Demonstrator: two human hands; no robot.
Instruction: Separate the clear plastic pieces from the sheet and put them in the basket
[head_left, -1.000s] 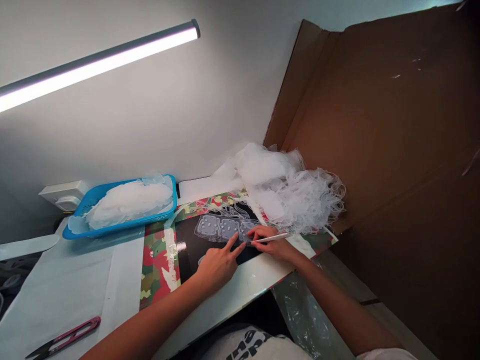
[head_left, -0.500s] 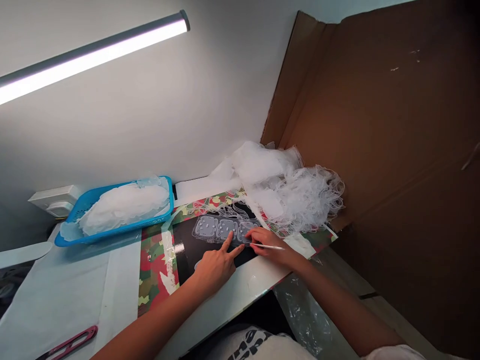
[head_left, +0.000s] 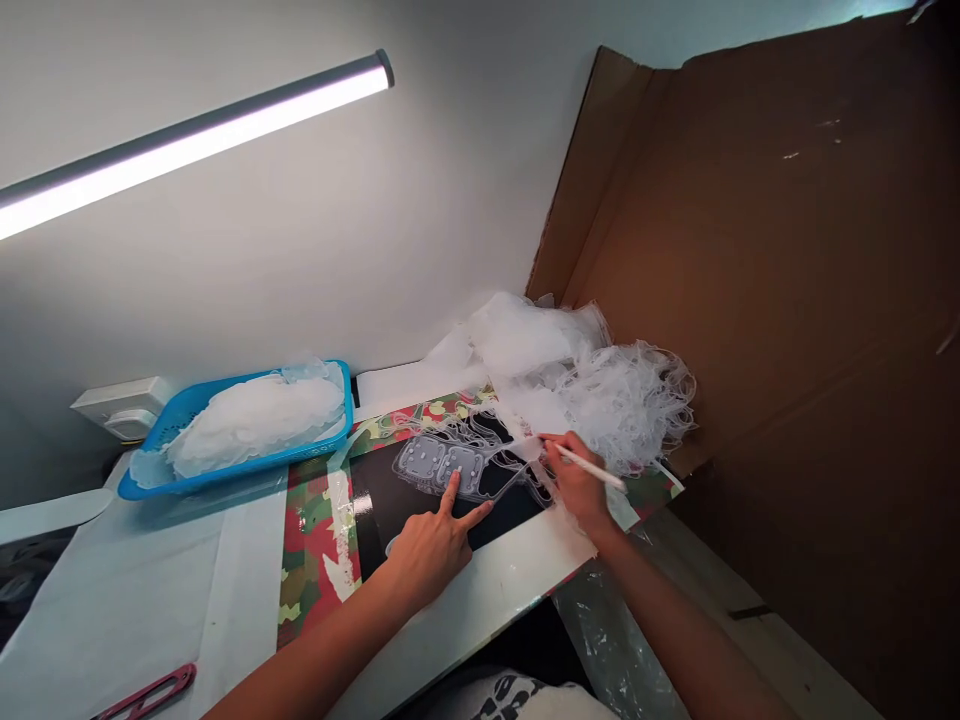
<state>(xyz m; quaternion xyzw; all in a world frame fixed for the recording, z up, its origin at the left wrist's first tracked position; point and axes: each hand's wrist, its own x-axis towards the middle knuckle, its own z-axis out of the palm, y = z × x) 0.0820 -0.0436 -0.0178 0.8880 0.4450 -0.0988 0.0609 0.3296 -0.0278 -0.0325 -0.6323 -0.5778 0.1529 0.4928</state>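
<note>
A translucent molded sheet (head_left: pixel 427 462) with rounded panels and small raised knobs lies on a black mat (head_left: pixel 386 520). My left hand (head_left: pixel 431 545) rests on it, index finger and thumb spread and pressing near its right end. In my right hand (head_left: pixel 577 480) is a white pen-like stick (head_left: pixel 592 467), pointing down to the right. The same fingertips pinch a thin translucent piece (head_left: pixel 525 450), lifted at the right of the sheet with strands trailing back to it. Loose clear trimmings (head_left: pixel 465 428) lie along the sheet's far edge.
A blue basket (head_left: pixel 247 472) of translucent pieces stands at the left. A heap of clear stringy scraps (head_left: pixel 630 400) is piled at the back right, against a cardboard panel (head_left: pixel 750 250). A pink-handled cutter (head_left: pixel 161 690) lies at the front left.
My right hand has moved right and up, away from the sheet, pulling a translucent piece off its right end. My left hand stays pressed on the sheet.
</note>
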